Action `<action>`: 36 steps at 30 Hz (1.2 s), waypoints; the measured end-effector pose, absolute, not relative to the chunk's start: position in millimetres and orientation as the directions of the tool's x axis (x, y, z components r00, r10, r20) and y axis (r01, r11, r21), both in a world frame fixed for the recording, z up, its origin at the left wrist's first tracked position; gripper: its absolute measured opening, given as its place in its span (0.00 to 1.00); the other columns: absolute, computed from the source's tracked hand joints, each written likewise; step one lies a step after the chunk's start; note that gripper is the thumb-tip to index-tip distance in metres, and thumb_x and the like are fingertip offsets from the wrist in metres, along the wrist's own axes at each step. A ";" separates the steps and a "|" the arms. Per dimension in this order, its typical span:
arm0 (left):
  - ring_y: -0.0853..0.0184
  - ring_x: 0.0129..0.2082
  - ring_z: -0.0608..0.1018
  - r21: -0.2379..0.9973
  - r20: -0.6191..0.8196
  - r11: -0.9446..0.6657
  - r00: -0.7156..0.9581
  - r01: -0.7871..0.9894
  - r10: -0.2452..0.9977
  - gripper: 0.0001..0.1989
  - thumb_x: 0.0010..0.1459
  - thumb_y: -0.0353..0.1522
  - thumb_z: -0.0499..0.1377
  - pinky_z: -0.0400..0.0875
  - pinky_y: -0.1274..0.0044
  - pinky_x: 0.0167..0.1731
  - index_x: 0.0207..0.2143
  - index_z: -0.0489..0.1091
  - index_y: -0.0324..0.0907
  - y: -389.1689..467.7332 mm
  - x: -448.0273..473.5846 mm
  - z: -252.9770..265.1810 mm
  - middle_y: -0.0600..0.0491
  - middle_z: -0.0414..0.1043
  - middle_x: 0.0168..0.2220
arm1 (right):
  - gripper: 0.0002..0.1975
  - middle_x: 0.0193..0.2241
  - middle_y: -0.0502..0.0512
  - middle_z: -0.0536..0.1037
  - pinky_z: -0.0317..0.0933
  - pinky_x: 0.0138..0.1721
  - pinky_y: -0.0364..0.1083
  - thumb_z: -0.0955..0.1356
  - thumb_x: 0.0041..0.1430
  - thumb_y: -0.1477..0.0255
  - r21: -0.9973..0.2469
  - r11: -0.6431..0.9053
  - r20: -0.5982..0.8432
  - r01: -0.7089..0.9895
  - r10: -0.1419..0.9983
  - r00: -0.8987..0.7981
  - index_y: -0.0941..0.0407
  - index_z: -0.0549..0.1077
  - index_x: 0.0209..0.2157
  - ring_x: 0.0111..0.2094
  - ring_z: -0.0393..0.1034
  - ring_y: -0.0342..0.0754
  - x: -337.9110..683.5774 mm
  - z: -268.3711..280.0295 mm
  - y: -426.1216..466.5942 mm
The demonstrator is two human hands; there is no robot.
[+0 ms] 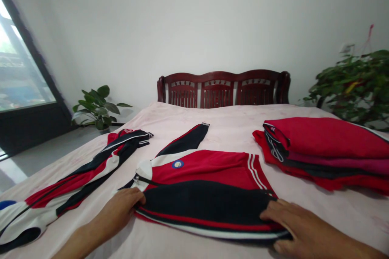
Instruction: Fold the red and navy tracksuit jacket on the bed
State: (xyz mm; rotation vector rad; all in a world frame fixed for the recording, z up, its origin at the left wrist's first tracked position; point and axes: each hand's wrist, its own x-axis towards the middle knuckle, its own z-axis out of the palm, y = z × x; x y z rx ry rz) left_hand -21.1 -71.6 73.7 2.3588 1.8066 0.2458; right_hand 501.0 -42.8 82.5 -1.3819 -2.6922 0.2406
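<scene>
A red, white and navy track jacket [212, 166] lies on the bed in front of me, its collar to the left and its striped hem to the right. One navy sleeve stretches away toward the headboard; the nearer sleeve is folded across the front. My left hand [126, 206] grips that sleeve near the shoulder, fingers closed on the cloth. At the cuff end, my right hand [291, 222] pinches the same sleeve, thumb below and fingers on top. A round blue badge shows on the chest.
A second track jacket [88, 178] lies lengthwise on the left of the pink bedsheet [234, 123]. Folded red and dark clothes [328, 137] are stacked at the right. Beyond stands a dark wooden headboard [223, 89], with a potted plant [99, 107] left and a leafy plant [355, 85] right.
</scene>
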 end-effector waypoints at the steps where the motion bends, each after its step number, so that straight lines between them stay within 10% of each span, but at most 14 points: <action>1: 0.62 0.46 0.77 0.263 0.034 -0.269 0.270 0.927 0.962 0.24 0.47 0.18 0.49 0.68 0.68 0.51 0.38 0.75 0.49 -68.3 -13.5 80.3 0.55 0.78 0.42 | 0.20 0.46 0.55 0.81 0.67 0.45 0.50 0.70 0.50 0.68 -0.273 0.544 -0.035 0.793 0.818 -0.574 0.46 0.78 0.48 0.44 0.76 0.55 497.5 93.1 -33.3; 4: 0.65 0.55 0.74 0.394 0.079 -0.377 0.378 0.838 0.922 0.25 0.49 0.19 0.49 0.65 0.69 0.59 0.42 0.75 0.50 -55.4 29.1 94.4 0.57 0.77 0.50 | 0.15 0.40 0.53 0.82 0.66 0.40 0.44 0.63 0.63 0.63 -0.403 0.488 -0.044 0.774 0.835 -0.549 0.50 0.80 0.43 0.39 0.76 0.50 474.5 120.3 11.1; 7: 0.67 0.58 0.73 0.471 0.114 -0.518 0.533 0.714 0.838 0.20 0.62 0.26 0.50 0.63 0.72 0.62 0.51 0.73 0.49 -41.3 92.4 95.2 0.55 0.75 0.56 | 0.19 0.38 0.55 0.82 0.63 0.39 0.44 0.58 0.67 0.67 -0.164 0.448 0.099 0.879 0.894 -0.437 0.54 0.80 0.39 0.38 0.75 0.49 437.7 127.0 63.2; 11: 0.58 0.68 0.60 0.410 0.104 -0.661 0.688 0.628 0.718 0.25 0.64 0.35 0.55 0.54 0.63 0.67 0.63 0.64 0.47 -23.9 160.2 80.8 0.48 0.61 0.67 | 0.16 0.44 0.65 0.80 0.61 0.47 0.49 0.60 0.65 0.71 0.078 0.362 0.176 0.929 0.912 -0.371 0.59 0.79 0.42 0.48 0.71 0.55 395.3 108.7 114.3; 21: 0.49 0.71 0.49 0.266 0.083 -0.778 0.790 0.570 0.607 0.30 0.68 0.45 0.49 0.47 0.52 0.67 0.69 0.51 0.51 -12.2 174.6 43.6 0.44 0.43 0.72 | 0.16 0.46 0.66 0.79 0.57 0.49 0.51 0.60 0.64 0.80 0.152 0.345 0.168 0.926 0.915 -0.368 0.59 0.77 0.44 0.50 0.71 0.54 376.0 76.3 165.5; 32: 0.53 0.69 0.57 0.509 0.061 -0.684 0.771 0.523 0.634 0.27 0.68 0.46 0.49 0.53 0.56 0.67 0.67 0.56 0.53 -1.4 163.4 55.7 0.48 0.54 0.70 | 0.17 0.51 0.64 0.75 0.57 0.51 0.50 0.60 0.66 0.76 0.024 0.197 0.276 0.980 0.941 -0.196 0.59 0.72 0.53 0.53 0.68 0.55 383.6 60.7 166.8; 36: 0.63 0.59 0.72 0.662 0.225 -0.479 0.457 0.576 0.860 0.22 0.70 0.41 0.46 0.65 0.70 0.61 0.60 0.67 0.45 44.8 148.2 62.8 0.48 0.71 0.59 | 0.21 0.55 0.65 0.72 0.58 0.52 0.48 0.59 0.66 0.73 -0.025 0.221 0.302 0.975 0.931 -0.203 0.60 0.67 0.58 0.54 0.67 0.54 373.3 67.6 135.5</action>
